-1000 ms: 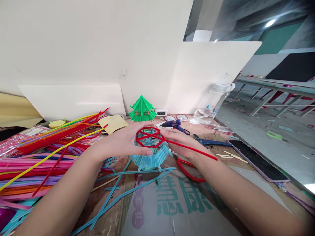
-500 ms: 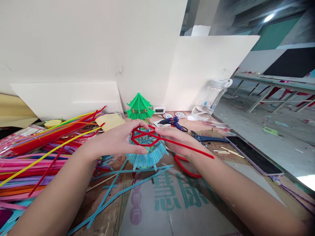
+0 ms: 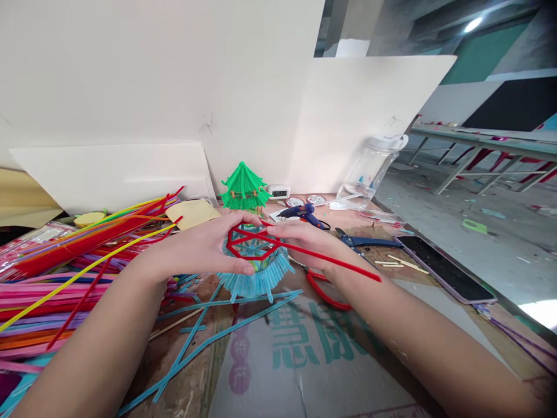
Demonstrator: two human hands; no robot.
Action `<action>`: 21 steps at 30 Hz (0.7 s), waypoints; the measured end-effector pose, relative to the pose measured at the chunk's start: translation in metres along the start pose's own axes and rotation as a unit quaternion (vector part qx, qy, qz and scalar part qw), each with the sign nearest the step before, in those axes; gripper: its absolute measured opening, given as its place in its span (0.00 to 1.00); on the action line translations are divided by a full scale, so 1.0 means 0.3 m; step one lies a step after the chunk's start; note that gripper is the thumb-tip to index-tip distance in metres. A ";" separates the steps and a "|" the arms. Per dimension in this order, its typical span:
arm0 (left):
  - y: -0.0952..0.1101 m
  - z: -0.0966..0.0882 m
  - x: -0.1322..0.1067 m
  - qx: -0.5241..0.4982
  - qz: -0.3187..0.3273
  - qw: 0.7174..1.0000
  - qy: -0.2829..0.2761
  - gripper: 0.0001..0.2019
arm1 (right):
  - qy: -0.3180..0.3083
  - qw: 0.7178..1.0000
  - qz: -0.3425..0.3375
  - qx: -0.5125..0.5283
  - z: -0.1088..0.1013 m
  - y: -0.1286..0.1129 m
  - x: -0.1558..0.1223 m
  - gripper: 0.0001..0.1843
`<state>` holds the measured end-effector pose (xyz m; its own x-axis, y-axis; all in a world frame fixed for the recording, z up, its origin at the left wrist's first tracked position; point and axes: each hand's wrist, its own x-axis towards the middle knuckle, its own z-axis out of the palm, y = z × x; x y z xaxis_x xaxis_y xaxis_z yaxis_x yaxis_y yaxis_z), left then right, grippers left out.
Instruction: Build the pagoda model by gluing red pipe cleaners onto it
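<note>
A red pipe cleaner frame [image 3: 253, 257], bent into a many-sided ring with strips crossing inside, is held between my two hands. My left hand [image 3: 217, 241] curls round its left side, thumb below and fingers above. At the upper right edge, my right hand [image 3: 300, 241] pinches the frame. One long red end runs from there to the right, across my right wrist. Just beneath the frame stands a light blue pipe cleaner skirt-shaped piece [image 3: 256, 284], partly hidden by the frame and hands. Behind it rises a green pipe cleaner roof [image 3: 243, 188].
Bundles of coloured pipe cleaners [image 3: 56, 296] lie at left, loose blue strips [image 3: 204, 342] in front. To the right are red-handled pliers or scissors [image 3: 324, 293], a glue gun [image 3: 304, 215], a blue-handled tool [image 3: 369, 241], a phone [image 3: 444, 270] and a clear jug [image 3: 372, 168].
The view has shifted slightly, so everything sits a little further left. Both hands keep their hold on the red frame, which looks nearly unchanged.
</note>
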<state>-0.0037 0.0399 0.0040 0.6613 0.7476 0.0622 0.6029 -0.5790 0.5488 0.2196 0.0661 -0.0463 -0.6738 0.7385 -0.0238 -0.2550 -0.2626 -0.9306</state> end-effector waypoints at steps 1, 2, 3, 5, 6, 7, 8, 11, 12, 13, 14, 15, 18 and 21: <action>0.002 -0.001 -0.001 -0.002 0.004 1.000 0.004 0.35 | -0.004 1.000 0.002 0.002 0.000 -0.007 -0.006 0.11; 0.004 -0.002 -0.002 -0.004 0.010 1.000 0.012 0.34 | -0.001 1.000 0.001 0.005 0.000 -0.012 -0.013 0.11; 0.006 -0.002 -0.002 -0.005 0.016 1.000 0.021 0.33 | 0.007 1.000 0.001 0.007 0.001 -0.016 -0.017 0.10; 0.009 -0.002 -0.002 -0.002 0.019 0.999 0.033 0.30 | 0.031 0.999 0.010 0.011 0.003 -0.015 -0.021 0.09; 0.009 -0.002 -0.002 -0.001 0.015 0.999 0.034 0.29 | 0.039 0.999 0.014 0.012 0.004 -0.010 -0.020 0.10; 0.008 -0.001 -0.002 0.000 0.010 0.999 0.031 0.28 | 0.042 0.999 0.014 0.013 0.004 -0.004 -0.017 0.10; 0.006 -0.001 -0.002 0.002 0.004 1.000 0.027 0.29 | 0.038 0.999 0.011 0.016 0.004 0.004 -0.012 0.12; -0.004 -0.002 -0.002 0.007 -0.003 1.000 0.020 0.32 | 0.019 1.000 0.006 0.021 0.001 0.024 0.001 0.15; -0.007 -0.004 -0.003 0.007 -0.001 1.000 0.020 0.33 | 0.018 1.000 0.004 0.020 -0.002 0.026 0.004 0.16; -0.010 -0.005 -0.004 0.006 0.002 1.000 0.020 0.34 | 0.022 1.000 0.003 0.016 -0.007 0.027 0.006 0.16; -0.012 -0.006 -0.004 0.004 0.003 1.000 0.020 0.34 | 0.028 1.000 -0.003 0.009 -0.012 0.025 0.006 0.16; -0.014 -0.007 -0.005 -0.003 0.002 1.000 0.021 0.33 | 0.036 0.999 -0.011 0.002 -0.019 0.021 0.005 0.15; -0.024 -0.008 -0.006 -0.048 -0.018 0.998 0.028 0.33 | 0.049 0.998 -0.024 -0.018 -0.040 0.008 -0.003 0.17; -0.041 -0.008 -0.004 -0.078 -0.038 0.996 0.029 0.35 | 0.059 0.997 -0.001 -0.047 -0.058 -0.002 -0.014 0.19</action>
<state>-0.0130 0.0468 -0.0009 0.5874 0.8070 0.0610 0.5700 -0.4661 0.6767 0.2346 0.0739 -0.0521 -0.5851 0.8088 -0.0594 -0.1868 -0.2057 -0.9606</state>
